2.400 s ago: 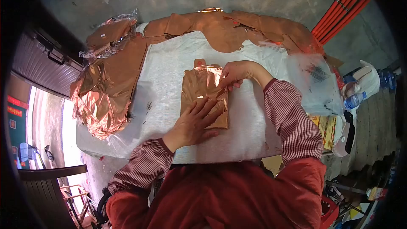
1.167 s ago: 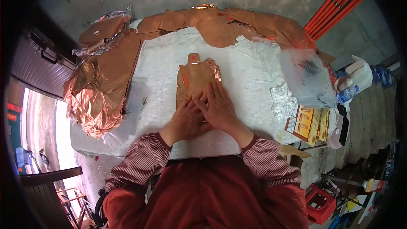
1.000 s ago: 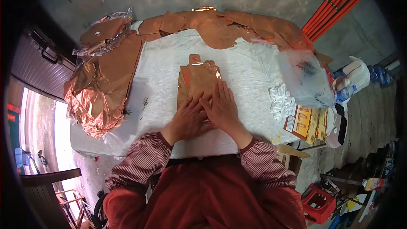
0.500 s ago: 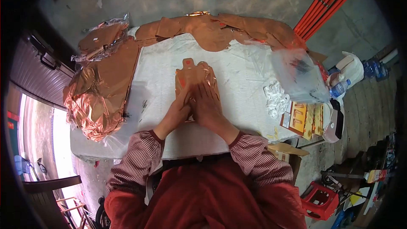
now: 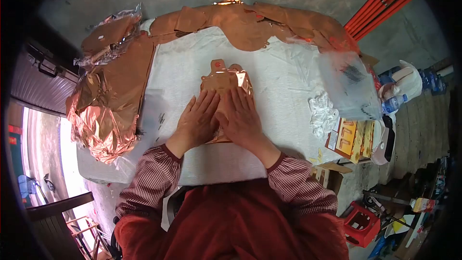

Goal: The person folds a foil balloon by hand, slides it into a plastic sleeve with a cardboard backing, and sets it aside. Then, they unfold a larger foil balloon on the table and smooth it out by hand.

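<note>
Since the earlier frame, the hands have spread out from on top of each other. Now the left hand (image 5: 196,118) and the right hand (image 5: 240,123) lie side by side, fingers straight, with the thumbs close together. Both press down on a flat foil balloon (image 5: 219,83) in the middle of the frame, and neither is clamped on it. This looks like a smoothing step. Smoothing calls for soft, flat palms, as thin foil could crease.

The foil is coppery and shiny, with a bumpy top edge and a small tab with a red spot. Under it is a white, ribbed table cover (image 5: 185,67). At the left, crumpled foil (image 5: 108,132) is puffy and wrinkly. Smoother brown foil pieces (image 5: 245,29) curve along the top. At the right are small white plastic pieces (image 5: 322,113) in a heap, a see-through bag (image 5: 349,86) and a yellow box (image 5: 347,135).
</note>
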A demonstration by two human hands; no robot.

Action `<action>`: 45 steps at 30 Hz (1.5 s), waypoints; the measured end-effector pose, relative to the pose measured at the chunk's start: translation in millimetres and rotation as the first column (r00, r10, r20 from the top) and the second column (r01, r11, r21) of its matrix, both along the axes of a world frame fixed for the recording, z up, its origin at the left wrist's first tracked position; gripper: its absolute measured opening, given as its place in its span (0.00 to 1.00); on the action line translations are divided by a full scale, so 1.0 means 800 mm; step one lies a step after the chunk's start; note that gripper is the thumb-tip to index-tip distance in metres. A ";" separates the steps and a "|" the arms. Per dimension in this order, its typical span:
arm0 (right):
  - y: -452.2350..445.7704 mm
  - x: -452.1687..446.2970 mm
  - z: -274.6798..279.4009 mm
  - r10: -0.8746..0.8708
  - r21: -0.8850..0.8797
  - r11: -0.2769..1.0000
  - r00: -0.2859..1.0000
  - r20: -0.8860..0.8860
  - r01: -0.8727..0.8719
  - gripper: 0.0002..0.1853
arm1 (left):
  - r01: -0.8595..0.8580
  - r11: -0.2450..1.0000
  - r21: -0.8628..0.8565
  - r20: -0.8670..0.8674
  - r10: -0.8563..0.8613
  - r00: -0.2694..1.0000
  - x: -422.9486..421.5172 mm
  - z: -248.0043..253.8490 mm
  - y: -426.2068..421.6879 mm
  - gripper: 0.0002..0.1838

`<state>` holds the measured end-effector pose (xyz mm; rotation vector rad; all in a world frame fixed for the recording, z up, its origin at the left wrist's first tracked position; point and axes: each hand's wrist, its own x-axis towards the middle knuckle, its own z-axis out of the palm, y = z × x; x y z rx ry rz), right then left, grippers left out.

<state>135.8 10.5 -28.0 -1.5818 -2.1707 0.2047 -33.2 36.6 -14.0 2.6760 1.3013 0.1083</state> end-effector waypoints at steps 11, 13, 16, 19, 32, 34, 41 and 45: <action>0.031 0.070 -0.012 -0.295 0.060 0.956 0.939 0.177 0.289 0.33 | -0.004 0.999 0.048 0.047 0.002 0.999 0.001 -0.005 0.000 0.31; 0.030 0.095 -0.007 -0.375 0.126 0.926 0.909 0.181 0.357 0.31 | -0.001 0.997 0.073 0.075 -0.004 0.997 0.001 -0.001 -0.002 0.30; 0.010 0.110 0.018 -0.295 0.061 0.948 0.936 -0.190 0.311 0.22 | 0.010 0.991 0.136 0.130 -0.028 0.991 -0.001 -0.002 0.000 0.30; -0.016 0.085 0.046 -0.513 -0.385 0.850 0.725 -0.459 0.359 0.17 | 0.035 0.981 0.193 0.148 -0.064 0.987 -0.003 -0.010 0.000 0.29; 0.080 0.085 0.039 -0.583 -0.779 0.595 0.561 -0.588 -0.199 0.05 | 0.006 0.986 0.167 0.171 -0.035 0.985 -0.004 -0.017 -0.001 0.29; 0.078 0.082 0.034 -0.588 -0.748 0.632 0.506 -0.632 -0.200 0.04 | -0.040 0.996 -0.074 0.465 0.070 0.882 -0.006 -0.005 0.014 0.29; 0.067 0.077 0.080 -0.334 -0.485 0.842 0.477 -0.813 -0.236 0.06 | 0.360 0.647 -0.672 0.708 0.704 0.055 -0.026 0.011 0.052 0.29; 0.052 0.077 0.119 -0.041 -0.209 0.934 0.494 -0.868 -0.290 0.06 | 0.236 0.839 -0.490 0.872 0.472 0.131 -0.029 0.087 0.040 0.12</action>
